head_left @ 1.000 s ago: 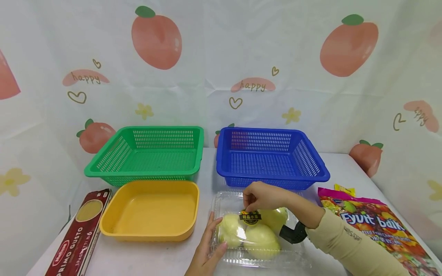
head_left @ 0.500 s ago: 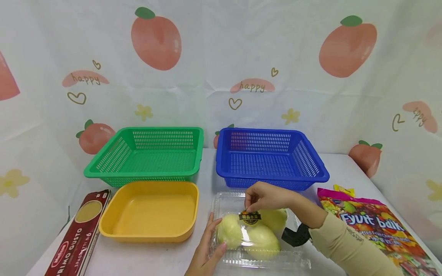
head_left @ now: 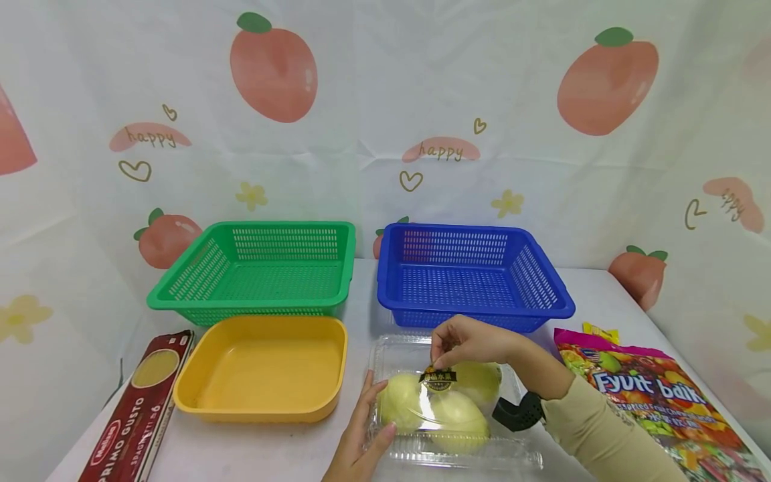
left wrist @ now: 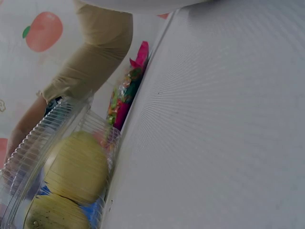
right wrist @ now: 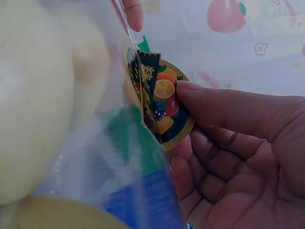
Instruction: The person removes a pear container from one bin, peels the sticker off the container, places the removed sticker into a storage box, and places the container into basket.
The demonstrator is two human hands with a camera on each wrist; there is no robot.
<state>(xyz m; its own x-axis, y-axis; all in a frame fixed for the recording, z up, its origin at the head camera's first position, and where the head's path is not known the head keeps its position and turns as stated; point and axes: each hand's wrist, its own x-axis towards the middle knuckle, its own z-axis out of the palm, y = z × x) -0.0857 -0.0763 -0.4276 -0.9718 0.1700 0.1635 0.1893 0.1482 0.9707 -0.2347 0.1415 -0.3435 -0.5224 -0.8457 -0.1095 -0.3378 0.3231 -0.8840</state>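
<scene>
The right hand [head_left: 472, 343] is pinching the dark label [head_left: 440, 379] between thumb and fingers on the clear container [head_left: 399, 351], sitting just nearer than the blue basket [head_left: 476, 312], while the left hand [head_left: 359, 438], thumb and fingers apart, is touching the container's left edge.

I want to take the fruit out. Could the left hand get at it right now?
Probably not: the clear plastic box looks closed, so its plastic stands between the left hand and the pale yellow fruit inside.
</scene>
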